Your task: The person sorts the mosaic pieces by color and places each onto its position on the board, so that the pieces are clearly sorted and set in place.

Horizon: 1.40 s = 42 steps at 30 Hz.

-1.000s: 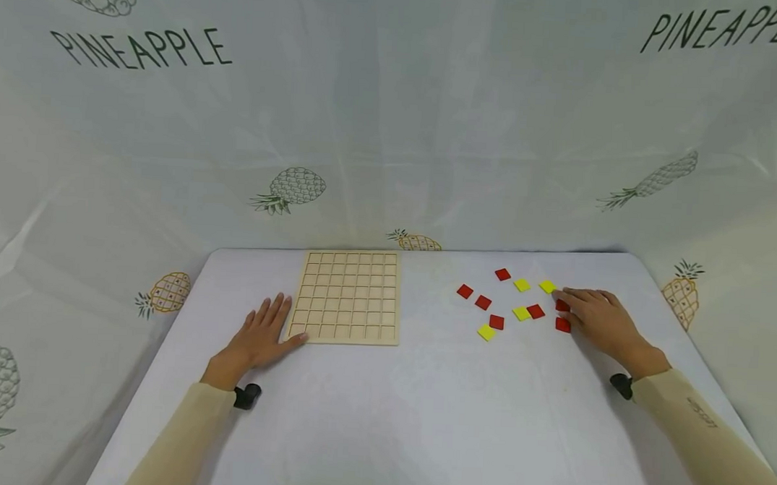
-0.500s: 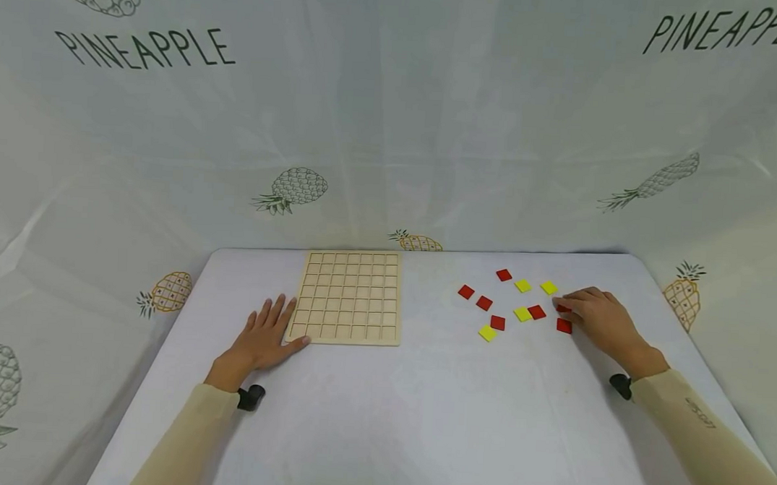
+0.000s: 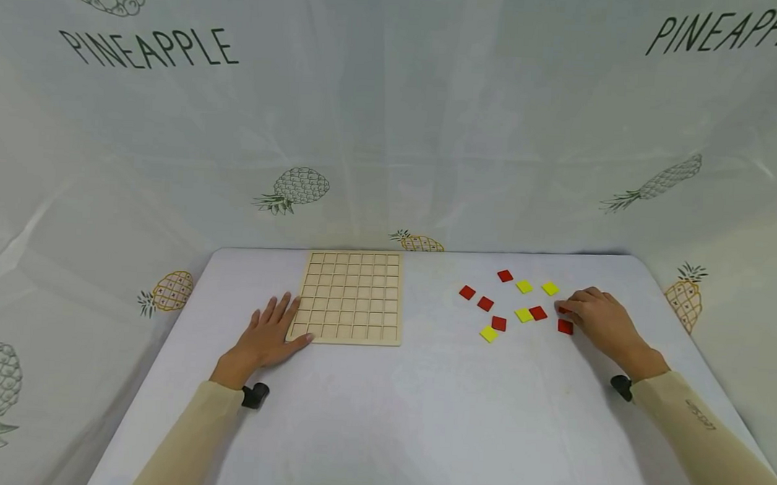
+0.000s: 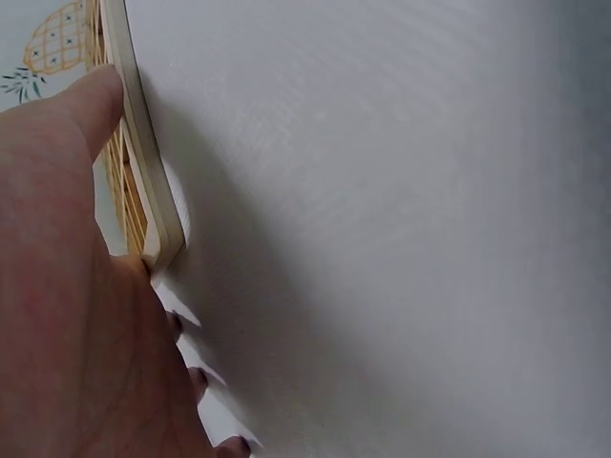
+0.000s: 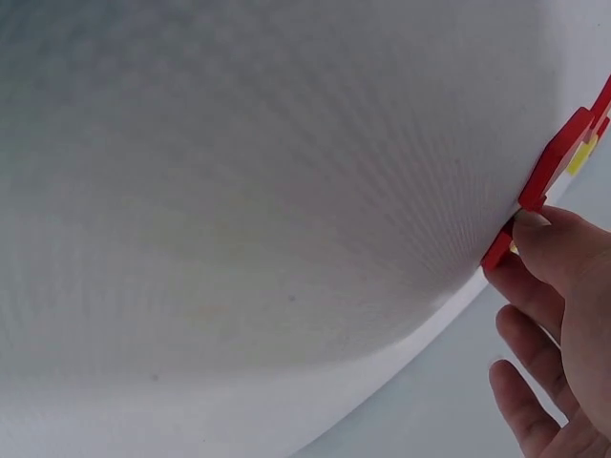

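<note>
A light wooden board with a grid of square cells lies flat on the table. My left hand rests at its near left corner, fingers spread; the thumb touches the board's edge in the left wrist view. At the right, my right hand pinches a red square tile between thumb and forefinger, its other fingers loosely bent. Most of that tile is hidden by the hand in the head view. Just nearer lies another red tile. A yellow tile lies just beyond the fingertips.
Several loose tiles lie between board and right hand, among them a red tile, a yellow tile and a red tile touching a yellow tile. A pineapple-print cloth hangs behind the white table.
My right fingertips have drawn back from beside the far yellow tile onto the red tile and now pinch it. My left hand stays at the board; the view has shifted slightly.
</note>
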Motion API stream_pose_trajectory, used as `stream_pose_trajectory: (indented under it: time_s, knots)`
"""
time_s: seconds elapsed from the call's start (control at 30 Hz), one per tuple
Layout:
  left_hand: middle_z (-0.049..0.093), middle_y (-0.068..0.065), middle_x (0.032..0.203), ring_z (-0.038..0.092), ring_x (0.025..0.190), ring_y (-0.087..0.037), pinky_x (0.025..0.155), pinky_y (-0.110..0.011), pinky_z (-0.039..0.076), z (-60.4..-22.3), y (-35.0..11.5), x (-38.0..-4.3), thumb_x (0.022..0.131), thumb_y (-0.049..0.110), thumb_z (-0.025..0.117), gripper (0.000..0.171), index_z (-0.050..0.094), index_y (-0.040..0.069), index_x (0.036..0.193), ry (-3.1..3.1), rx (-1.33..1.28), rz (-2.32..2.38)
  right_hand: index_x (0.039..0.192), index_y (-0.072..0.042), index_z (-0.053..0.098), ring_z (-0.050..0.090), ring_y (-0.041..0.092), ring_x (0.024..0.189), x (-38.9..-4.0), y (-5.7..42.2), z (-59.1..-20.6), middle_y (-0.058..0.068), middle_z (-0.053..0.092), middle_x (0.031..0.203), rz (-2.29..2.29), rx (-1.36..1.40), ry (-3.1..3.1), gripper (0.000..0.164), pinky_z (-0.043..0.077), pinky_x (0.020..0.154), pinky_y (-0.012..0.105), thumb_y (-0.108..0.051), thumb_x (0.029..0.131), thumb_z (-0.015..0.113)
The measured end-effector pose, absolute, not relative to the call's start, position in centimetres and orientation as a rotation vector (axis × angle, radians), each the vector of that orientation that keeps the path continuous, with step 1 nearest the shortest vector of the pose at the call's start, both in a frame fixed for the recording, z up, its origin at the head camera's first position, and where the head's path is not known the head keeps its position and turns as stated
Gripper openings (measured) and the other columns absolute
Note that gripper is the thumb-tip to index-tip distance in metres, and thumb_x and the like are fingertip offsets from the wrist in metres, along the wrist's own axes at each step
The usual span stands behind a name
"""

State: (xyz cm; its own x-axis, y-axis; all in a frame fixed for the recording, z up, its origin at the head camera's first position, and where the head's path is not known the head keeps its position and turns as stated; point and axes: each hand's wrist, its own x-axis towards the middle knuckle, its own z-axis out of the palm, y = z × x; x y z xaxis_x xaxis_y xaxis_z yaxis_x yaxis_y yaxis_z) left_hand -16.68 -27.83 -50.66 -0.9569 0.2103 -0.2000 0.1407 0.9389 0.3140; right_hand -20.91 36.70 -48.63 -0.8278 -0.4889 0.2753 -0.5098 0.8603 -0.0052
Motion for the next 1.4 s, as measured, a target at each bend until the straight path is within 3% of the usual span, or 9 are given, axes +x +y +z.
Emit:
stream_pose_trajectory:
  time_s: [0.27, 0.63, 1.0, 1.4]
  knots:
    - [0.004, -0.025, 0.176, 0.001, 0.161, -0.051, 0.126, -0.070, 0.004, -51.0, -28.1, -17.0, 0.104, 0.060, 0.054, 0.096, 0.014, 0.001, 0.169, 2.850, 0.293, 0.458, 0.109, -0.001, 0.081, 0.064, 0.044, 0.101, -20.8, 36.5, -48.5, 0.018, 0.074, 0.099, 0.088, 0.749, -2.763, 0.031, 0.054, 0.088, 0.063, 0.003, 0.079, 0.086]
    - [0.002, -0.026, 0.175, -0.003, 0.161, -0.050, 0.126, -0.069, 0.000, -50.1, -28.0, -17.1, 0.104, 0.062, 0.051, 0.098, 0.012, 0.000, 0.169, 2.818, 0.322, 0.464, 0.116, 0.001, 0.079, 0.061, 0.045, 0.107, -20.7, 35.2, -47.3, 0.022, 0.074, 0.106, 0.116, 0.718, -2.784, 0.038, 0.054, 0.091, 0.063, 0.005, 0.079, 0.088]
    - [0.003, -0.027, 0.175, -0.001, 0.160, -0.052, 0.125, -0.071, 0.003, -50.9, -28.4, -17.6, 0.104, 0.059, 0.056, 0.098, 0.013, -0.001, 0.168, 2.814, 0.323, 0.442, 0.115, -0.002, 0.080, 0.063, 0.041, 0.105, -21.0, 30.9, -45.6, 0.018, 0.074, 0.103, 0.162, 0.844, -2.623, 0.042, 0.057, 0.086, 0.058, 0.008, 0.075, 0.089]
    - [0.002, -0.028, 0.175, -0.002, 0.160, -0.052, 0.125, -0.070, 0.002, -49.7, -28.0, -17.4, 0.106, 0.058, 0.053, 0.096, 0.012, -0.002, 0.168, 2.780, 0.321, 0.445, 0.116, -0.004, 0.080, 0.065, 0.037, 0.105, -22.1, 24.4, -45.5, 0.013, 0.075, 0.104, 0.326, 0.994, -2.530, 0.039, 0.057, 0.089, 0.054, 0.010, 0.080, 0.086]
